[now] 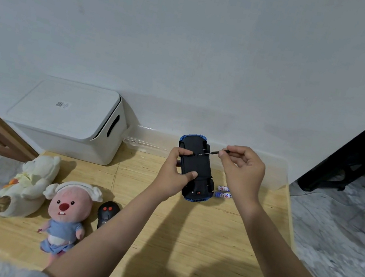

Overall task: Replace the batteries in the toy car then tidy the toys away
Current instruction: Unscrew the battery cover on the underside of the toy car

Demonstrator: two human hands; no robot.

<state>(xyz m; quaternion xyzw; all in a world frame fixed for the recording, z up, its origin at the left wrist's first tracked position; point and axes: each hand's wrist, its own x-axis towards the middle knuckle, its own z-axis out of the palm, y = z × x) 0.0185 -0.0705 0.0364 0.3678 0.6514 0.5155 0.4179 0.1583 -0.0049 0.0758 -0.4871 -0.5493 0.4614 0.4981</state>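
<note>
1. Over the wooden table [183, 236], head view: my left hand [173, 176] grips the toy car [196, 170] belly-up, thumb and fingers curled round its black underside.
2. My right hand [242, 171] pinches a small screwdriver [213, 153], tip on the car's underside.
3. Two batteries [223, 192] lie on the table just beside the car's right edge.
4. Far left: white storage box [67, 120], lid on; white plush [27, 181], pink plush [66, 213], black remote [106, 214] beside it.
</note>
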